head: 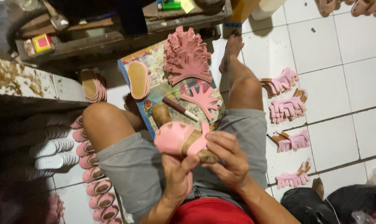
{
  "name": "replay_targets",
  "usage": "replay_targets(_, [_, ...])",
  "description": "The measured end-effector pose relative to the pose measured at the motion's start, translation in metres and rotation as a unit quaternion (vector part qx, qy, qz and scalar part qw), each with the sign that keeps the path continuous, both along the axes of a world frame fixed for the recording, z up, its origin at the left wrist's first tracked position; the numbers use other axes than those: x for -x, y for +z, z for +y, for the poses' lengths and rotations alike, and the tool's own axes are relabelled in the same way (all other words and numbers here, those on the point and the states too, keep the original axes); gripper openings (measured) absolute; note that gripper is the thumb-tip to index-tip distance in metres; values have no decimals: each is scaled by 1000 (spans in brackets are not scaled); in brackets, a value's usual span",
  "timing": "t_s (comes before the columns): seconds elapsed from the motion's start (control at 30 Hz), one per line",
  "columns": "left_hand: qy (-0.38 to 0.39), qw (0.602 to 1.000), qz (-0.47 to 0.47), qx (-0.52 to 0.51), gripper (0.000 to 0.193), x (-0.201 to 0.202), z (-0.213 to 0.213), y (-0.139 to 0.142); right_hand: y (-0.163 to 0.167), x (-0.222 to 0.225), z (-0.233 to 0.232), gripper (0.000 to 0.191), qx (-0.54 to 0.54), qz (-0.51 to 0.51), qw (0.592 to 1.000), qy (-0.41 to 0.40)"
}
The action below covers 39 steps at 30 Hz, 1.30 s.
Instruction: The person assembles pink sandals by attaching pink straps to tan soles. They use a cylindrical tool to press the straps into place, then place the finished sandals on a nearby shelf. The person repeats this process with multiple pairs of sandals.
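Note:
Between my knees I hold a wooden shoe last (161,113) with a pink shoe upper (174,137) stretched over it. My left hand (176,174) grips it from below, thumb up against the pink material. My right hand (227,157) closes over the heel end, fingers pressing the pink strap onto the wood. Just beyond, on a printed board (154,81), lie a tan sole (138,79), a stack of pink cut-out uppers (186,58), a single pink cut-out (203,98) and a dark stick tool (180,108).
Rows of pink and white soles (88,166) stand at my left on the tiled floor. Small piles of pink strap pieces (288,108) lie at my right. A cluttered wooden shelf (113,33) runs along the top, and a dark bag (316,205) sits at bottom right.

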<state>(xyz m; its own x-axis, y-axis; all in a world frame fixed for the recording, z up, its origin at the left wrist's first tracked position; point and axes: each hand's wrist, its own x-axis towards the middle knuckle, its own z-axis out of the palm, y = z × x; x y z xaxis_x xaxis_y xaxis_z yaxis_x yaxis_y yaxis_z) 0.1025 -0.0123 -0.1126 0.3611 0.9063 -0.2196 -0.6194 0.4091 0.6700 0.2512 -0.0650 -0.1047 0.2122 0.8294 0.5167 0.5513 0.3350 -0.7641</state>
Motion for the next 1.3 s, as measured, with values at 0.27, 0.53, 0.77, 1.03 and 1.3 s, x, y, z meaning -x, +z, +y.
replay_targets(0.27, [36,999,15,13,57,0,-3,0,8,3,5,55,12,9,1000,5])
replay_targets(0.53, [33,998,25,39,52,3,-2,0,11,3,12,60,40,19,999,31])
replay_targets(0.77, [2,999,-8,38,61,10,3,3,3,9,9,54,72,106,992,20])
replay_targets(1.03, [55,989,130,-41,44,-25,4,-7,-14,23,31,27,83,607,785,-93])
replay_targets(1.3, [81,995,24,53,36,-49,13,-3,-8,36,47,27,63,693,710,-108])
